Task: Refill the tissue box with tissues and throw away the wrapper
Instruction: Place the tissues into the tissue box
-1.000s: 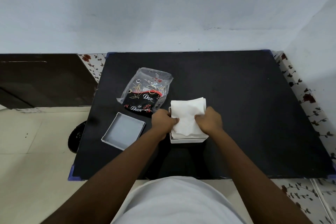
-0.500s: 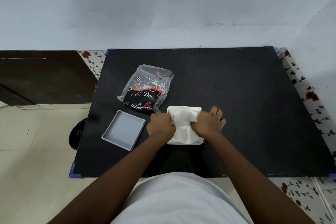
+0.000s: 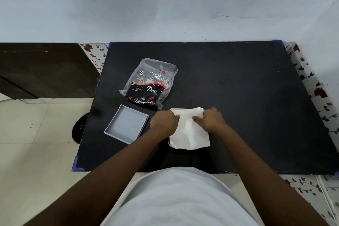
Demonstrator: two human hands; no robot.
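A stack of white tissues (image 3: 189, 134) lies over the white tissue box (image 3: 169, 140), of which only a thin left edge shows. My left hand (image 3: 163, 121) grips the stack's left side and my right hand (image 3: 211, 121) grips its right side, thumbs on top. The near edge of the stack overhangs the box. The empty clear and black wrapper (image 3: 149, 84) lies flat on the black table (image 3: 247, 97) just beyond my left hand. The grey box lid (image 3: 126, 124) rests upside down to the left of my left hand.
A dark round bin (image 3: 78, 128) stands on the tiled floor past the table's left edge. A dark wooden panel (image 3: 42, 69) is at far left. The pale wall runs along the table's far edge.
The tissues were pressed down into the box half a second ago; now the stack sits higher and spread out, with its near edge over the box rim. Both hands stay on it.
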